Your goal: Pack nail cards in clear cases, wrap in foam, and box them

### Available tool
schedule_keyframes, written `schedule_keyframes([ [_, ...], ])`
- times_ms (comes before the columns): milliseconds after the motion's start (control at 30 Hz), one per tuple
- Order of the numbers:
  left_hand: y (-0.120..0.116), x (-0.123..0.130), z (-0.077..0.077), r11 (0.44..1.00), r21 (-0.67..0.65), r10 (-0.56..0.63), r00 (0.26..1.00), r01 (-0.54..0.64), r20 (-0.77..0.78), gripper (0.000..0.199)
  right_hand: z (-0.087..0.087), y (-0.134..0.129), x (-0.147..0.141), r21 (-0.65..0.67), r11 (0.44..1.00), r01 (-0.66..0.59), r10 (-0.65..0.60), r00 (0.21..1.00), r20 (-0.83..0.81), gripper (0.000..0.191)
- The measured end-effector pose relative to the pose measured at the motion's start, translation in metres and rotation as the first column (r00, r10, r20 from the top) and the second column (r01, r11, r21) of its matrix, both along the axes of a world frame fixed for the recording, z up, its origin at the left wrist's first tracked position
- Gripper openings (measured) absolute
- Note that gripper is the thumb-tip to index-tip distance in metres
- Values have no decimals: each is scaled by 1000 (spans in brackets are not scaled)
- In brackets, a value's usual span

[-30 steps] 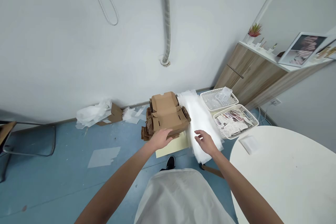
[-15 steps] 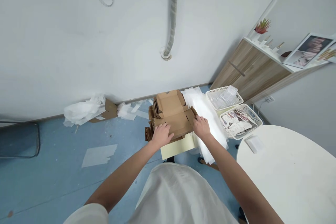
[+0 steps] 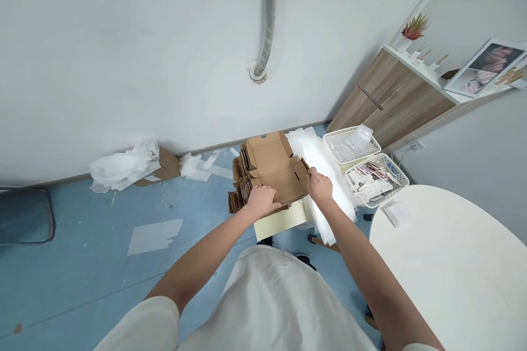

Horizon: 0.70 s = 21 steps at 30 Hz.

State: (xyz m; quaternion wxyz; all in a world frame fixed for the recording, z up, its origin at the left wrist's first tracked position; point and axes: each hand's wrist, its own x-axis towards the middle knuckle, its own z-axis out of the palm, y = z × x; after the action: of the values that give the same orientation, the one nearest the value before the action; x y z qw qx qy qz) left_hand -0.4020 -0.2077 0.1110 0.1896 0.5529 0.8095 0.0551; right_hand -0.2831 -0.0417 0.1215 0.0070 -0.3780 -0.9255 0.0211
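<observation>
An unfolded brown cardboard box (image 3: pixel 280 173) lies on top of a stack of flattened cartons (image 3: pixel 237 182), its side flaps partly raised. At its near left edge, my left hand (image 3: pixel 262 201) has its fingers bent round the cardboard. My right hand (image 3: pixel 319 185) grips the flap at the box's right side. Below the stack, a pale yellow surface (image 3: pixel 280 223) shows toward my body. White sheets (image 3: pixel 325 175) are piled just right of the cardboard, partly under my right forearm.
Two white baskets, one with clear plastic pieces (image 3: pixel 373 148) and one with printed cards (image 3: pixel 405 175), stand right of the sheets. A round white table (image 3: pixel 453 252) is at the right, a wooden cabinet (image 3: pixel 391 93) behind. Plastic wrap (image 3: pixel 125 167) lies by the wall.
My left hand has shifted slightly right along the near edge. My right hand still holds the right flap, and the box's flaps stand up more. The view has tilted a little downward.
</observation>
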Motion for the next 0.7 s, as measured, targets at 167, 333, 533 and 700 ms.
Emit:
schedule_keyframes([
  [167, -2, 3, 2, 998, 50, -44, 997, 41, 66, 27, 11, -3, -2, 13, 995, -102, 101, 950, -296, 19],
  [333, -4, 4, 8, 987, 159, -41, 998, 32, 54, 34, 22, 3, -7, -213, 972, -98, 3, 914, -405, 18],
  [533, -8, 7, 16, 969, 246, -4, 1000, -1, 20, 27, 30, 9, -2, -288, 952, 104, -236, 849, -474, 22],
  [700, -14, 6, 18, 929, 333, 152, 986, -164, 62, 58, 30, 3, 8, -333, 938, 92, -275, 782, -560, 29],
])
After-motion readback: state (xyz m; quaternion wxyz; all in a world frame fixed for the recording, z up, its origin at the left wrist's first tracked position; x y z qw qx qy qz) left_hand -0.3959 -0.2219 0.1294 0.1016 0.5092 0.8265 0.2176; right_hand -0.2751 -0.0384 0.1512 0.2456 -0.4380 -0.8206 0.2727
